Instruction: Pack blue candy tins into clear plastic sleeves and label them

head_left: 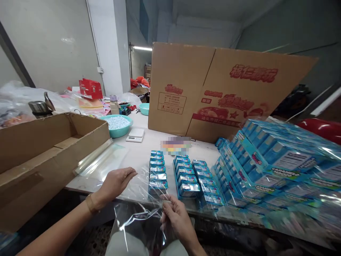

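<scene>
In the head view a sheet of clear plastic film (138, 217) hangs at the table's front edge, creased and shiny. My right hand (177, 217) pinches it near the middle, fingers closed. My left hand (117, 183), with a band at the wrist, is closed with its fingertips together at the film's upper left part. Just beyond my hands stands a row of small blue tins (157, 170). To its right, more blue tins (188, 177) sit in a blue tray, and another row of tins (209, 185) stands beside them.
Wrapped blue display boxes (266, 167) are stacked on the right. A large cardboard carton (183, 89) stands behind. At left are a long open cardboard box (53, 142), clear plastic sheets (103, 160), a teal basin (117, 132) of small white pieces and a white scale (135, 135).
</scene>
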The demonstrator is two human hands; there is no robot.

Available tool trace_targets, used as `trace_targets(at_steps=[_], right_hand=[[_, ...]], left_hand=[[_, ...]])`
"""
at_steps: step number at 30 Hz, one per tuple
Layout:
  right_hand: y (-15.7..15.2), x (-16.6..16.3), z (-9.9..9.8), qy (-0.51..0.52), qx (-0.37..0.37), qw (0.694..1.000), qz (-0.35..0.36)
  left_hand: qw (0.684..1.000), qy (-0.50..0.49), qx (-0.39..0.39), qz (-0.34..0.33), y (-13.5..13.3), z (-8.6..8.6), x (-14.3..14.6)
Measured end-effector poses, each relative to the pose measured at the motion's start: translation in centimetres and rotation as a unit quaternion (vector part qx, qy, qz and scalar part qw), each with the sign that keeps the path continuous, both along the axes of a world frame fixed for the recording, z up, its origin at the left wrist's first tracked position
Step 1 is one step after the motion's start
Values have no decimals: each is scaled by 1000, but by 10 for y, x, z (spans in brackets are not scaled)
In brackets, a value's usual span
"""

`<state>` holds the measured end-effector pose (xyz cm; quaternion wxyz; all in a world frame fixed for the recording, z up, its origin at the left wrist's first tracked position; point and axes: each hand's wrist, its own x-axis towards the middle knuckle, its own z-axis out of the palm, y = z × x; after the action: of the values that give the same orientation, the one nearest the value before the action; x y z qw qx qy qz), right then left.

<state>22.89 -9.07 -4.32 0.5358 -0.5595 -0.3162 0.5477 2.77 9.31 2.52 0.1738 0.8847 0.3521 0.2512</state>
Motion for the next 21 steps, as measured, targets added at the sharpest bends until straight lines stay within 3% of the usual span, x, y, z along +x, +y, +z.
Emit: trace_targets(at_steps=[2, 4, 7, 9, 11, 13, 16, 18, 21], right_hand=[[-1, -2, 4, -5, 11, 1000, -1], [-4, -3, 4, -41, 27, 999, -16], [-10, -1, -2, -94, 42, 994, -31], [-15, 3, -7, -146, 60, 986, -54], [-24, 12, -8, -179, 68, 980, -61], [-35, 27, -2, -136, 59, 989, 12], [-45, 57, 26, -14, 69, 983, 170], [-36, 77, 50, 9, 154, 980, 122], [2, 91, 83, 60, 269, 961, 3]], left_hand=[[991, -7, 130, -12, 3, 3, 6], [977, -27, 211, -29, 2, 11, 13], [968, -67, 229, -73, -6, 26, 23], [982, -88, 134, -102, -10, 34, 29], [987, -95, -40, -121, -10, 40, 33], [969, -77, -194, -131, -5, 46, 36], [941, -14, -290, -172, 6, 61, 40], [918, -3, -335, -211, 11, 73, 45], [857, -44, -444, -259, 6, 85, 61]])
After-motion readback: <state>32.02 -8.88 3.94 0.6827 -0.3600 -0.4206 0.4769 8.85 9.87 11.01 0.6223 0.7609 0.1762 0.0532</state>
